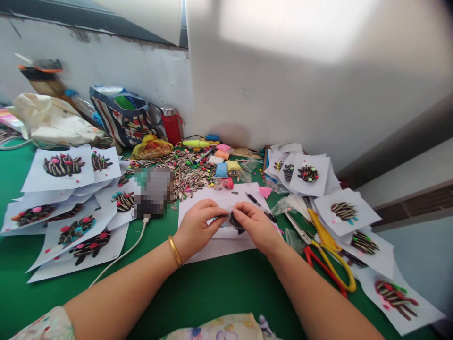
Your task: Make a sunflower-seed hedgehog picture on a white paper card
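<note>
Over white sheets of paper (pixel 212 252) my two hands meet. My right hand (pixel 256 226) pinches a small clear plastic packet with something black in it (pixel 234 220). From the other side, the fingertips of my left hand (pixel 200 224) are closed on the packet's edge, and a gold bangle (pixel 175 250) circles that wrist. Part of the packet is hidden behind the fingers. Below it a dark shape shows on the paper, too covered to make out. A black pen (pixel 256 202) lies just beyond my right hand.
Loose sunflower seeds (pixel 186 174) and coloured clay packets (pixel 222 170) lie behind the paper. Papers with seed-made animals are stacked at left (pixel 62 172) and right (pixel 347 212). Scissors (pixel 336 264) and a yellow cutter (pixel 322 229) lie right. A cabled, blurred device (pixel 152 193) sits left.
</note>
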Available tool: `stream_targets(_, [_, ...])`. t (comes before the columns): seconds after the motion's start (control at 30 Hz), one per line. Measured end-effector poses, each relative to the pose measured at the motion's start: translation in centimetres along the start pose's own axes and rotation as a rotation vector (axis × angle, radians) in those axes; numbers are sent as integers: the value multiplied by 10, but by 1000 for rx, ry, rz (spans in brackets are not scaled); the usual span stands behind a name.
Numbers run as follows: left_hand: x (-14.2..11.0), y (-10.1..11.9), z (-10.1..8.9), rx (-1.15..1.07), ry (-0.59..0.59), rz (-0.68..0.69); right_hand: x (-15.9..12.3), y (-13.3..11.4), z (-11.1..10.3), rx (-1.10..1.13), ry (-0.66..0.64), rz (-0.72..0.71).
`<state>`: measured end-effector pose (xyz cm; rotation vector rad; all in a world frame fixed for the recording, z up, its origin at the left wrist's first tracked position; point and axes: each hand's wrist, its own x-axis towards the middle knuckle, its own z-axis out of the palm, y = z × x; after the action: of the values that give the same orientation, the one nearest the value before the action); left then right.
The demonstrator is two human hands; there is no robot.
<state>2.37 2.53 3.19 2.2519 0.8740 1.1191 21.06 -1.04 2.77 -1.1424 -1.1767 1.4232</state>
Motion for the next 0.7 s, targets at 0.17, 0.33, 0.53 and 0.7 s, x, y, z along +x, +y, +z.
stream_targets(0.17, [-4,0,2,117,-17,97,-2,-1,6,-41,-14,41])
stream_targets(0.33, [-4,-1,2,150,-34,130,0,0,6,-30,47,54])
stream_targets(0.53, [3,-1,-5,-83,-19,-95,4,0,-1,-19,121,33])
stream_targets(0.7, [10,-3,-11,-485,51,-467,10,7,-11,18,178,-3])
